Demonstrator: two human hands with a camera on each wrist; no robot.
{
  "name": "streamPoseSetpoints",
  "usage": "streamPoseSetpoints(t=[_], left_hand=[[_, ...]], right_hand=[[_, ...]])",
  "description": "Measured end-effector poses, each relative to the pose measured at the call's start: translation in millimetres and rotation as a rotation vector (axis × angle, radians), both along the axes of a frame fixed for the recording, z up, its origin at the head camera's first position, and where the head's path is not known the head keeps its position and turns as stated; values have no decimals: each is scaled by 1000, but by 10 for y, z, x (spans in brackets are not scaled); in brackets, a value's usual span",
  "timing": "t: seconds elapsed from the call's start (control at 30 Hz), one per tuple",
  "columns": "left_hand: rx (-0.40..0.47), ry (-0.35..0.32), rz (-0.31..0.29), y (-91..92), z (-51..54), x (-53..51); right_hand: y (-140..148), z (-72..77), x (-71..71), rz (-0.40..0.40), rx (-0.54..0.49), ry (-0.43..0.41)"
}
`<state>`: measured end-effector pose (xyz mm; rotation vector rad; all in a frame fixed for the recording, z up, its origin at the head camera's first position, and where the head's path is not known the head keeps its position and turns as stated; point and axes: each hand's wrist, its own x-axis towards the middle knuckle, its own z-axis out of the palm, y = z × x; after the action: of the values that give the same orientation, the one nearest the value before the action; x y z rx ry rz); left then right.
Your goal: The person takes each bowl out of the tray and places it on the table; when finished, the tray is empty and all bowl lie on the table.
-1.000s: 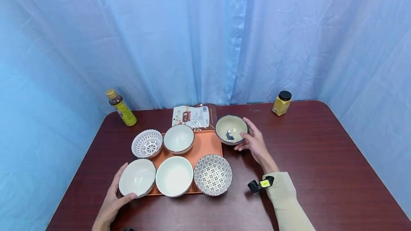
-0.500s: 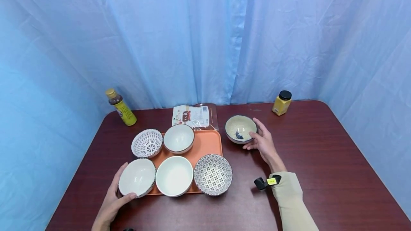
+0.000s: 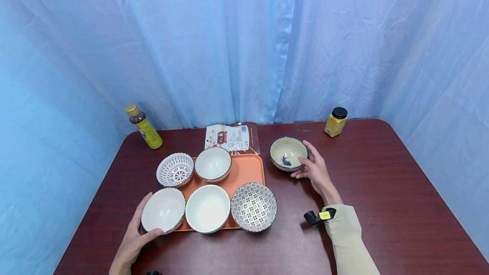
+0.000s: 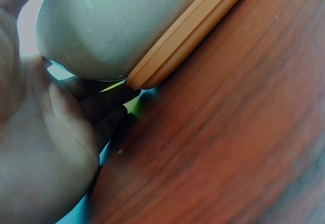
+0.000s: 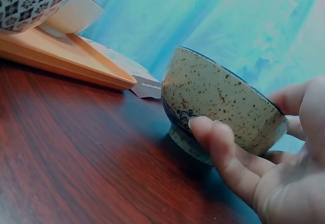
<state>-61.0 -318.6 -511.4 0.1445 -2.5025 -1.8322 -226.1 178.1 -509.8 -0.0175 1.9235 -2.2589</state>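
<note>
1. Bowl (image 3: 289,153) with speckled sides is gripped in the right hand (image 3: 317,175), just right of the orange tray (image 3: 247,169) on the desk (image 3: 389,194).
2. Left hand (image 3: 131,241) grasps a white bowl (image 3: 163,210) at the tray's near left corner.

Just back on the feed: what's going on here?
A person's right hand holds a speckled bowl to the right of the orange tray; whether it is lifted is hard to tell. The left hand holds the white bowl at the tray's near left corner. Four other bowls are grouped there.
</note>
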Motion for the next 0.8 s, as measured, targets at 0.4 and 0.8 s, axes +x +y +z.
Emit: streamPoseSetpoints(t=[0.4,0.8], left_hand=[[6,5,0,8,-12,0],[-18,-25,14,-5,5,4]], right_hand=[[133,69,76,-9,87,-40],[259,317,234,-86,127,14]])
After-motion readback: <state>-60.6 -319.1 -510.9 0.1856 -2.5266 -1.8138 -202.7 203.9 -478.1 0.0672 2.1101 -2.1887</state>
